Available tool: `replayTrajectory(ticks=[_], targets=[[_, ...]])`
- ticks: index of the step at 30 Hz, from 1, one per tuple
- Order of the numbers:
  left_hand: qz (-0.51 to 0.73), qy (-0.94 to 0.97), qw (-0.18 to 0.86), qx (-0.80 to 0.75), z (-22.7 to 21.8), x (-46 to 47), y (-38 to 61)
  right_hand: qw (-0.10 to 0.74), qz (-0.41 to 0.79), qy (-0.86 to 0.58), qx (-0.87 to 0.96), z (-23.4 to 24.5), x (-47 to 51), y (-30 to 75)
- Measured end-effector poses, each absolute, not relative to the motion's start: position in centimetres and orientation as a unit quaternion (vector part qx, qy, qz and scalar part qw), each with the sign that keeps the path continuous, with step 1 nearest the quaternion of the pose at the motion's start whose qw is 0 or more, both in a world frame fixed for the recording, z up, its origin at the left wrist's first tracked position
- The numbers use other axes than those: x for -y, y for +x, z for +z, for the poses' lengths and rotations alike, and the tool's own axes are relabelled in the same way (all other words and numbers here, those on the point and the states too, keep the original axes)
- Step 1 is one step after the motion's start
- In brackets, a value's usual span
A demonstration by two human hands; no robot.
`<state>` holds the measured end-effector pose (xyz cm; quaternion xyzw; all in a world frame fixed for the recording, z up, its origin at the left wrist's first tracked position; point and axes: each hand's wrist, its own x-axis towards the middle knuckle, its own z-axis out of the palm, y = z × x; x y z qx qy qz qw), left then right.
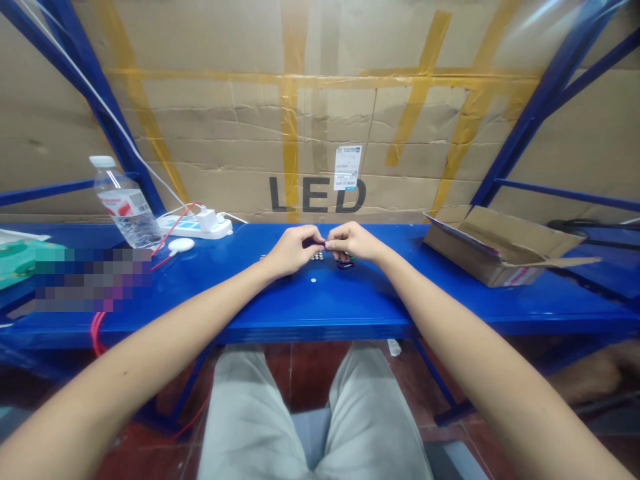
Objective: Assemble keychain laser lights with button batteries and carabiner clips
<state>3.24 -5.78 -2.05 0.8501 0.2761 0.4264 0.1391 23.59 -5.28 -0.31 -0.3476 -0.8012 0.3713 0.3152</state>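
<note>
My left hand (294, 249) and my right hand (356, 241) meet over the middle of the blue table (320, 307). Both are closed in a pinch, fingertips almost touching, on a thin dark purple strand (325, 245). Its exact kind is too small to make out. Below my right fingers hangs or lies a small dark loop with green and purple glints (345, 265). Several small shiny silvery pieces, like beads (318, 255), sit on the table behind and between the hands. Nearer me lies a small white dot (313, 280).
On the right stands an open cardboard box (480, 257). To the left are a water bottle (127, 207), a white power strip (200, 227) with cables, a white round disc (181, 245) and a green packet (25, 260). A large carton (225, 147) backs the table between blue posts.
</note>
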Motion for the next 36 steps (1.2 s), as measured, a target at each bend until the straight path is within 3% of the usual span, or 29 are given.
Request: replayTrajectory(ticks=[6, 15, 28, 32, 36], targets=[[0.399, 0.870, 0.081, -0.280, -1.8, 6.4, 3.3, 0.331, 0.390, -0.332, 0.793, -0.1, 5.3, 23.8], [0.393, 0.857, 0.139, -0.303, -2.0, 5.9, 3.2, 0.305, 0.341, -0.355, 0.815, -0.1, 5.3, 23.7], [0.392, 0.887, 0.042, -0.240, -1.8, 6.2, 3.3, 0.334, 0.520, -0.340, 0.709, -0.9, 4.4, 23.8], [0.430, 0.860, 0.098, -0.258, -1.3, 5.3, 3.0, 0.343, 0.492, -0.351, 0.719, -0.1, 4.8, 23.8], [0.514, 0.795, 0.155, -0.283, -0.9, 3.3, 1.5, 0.429, 0.368, -0.417, 0.711, 0.0, 4.0, 24.3]])
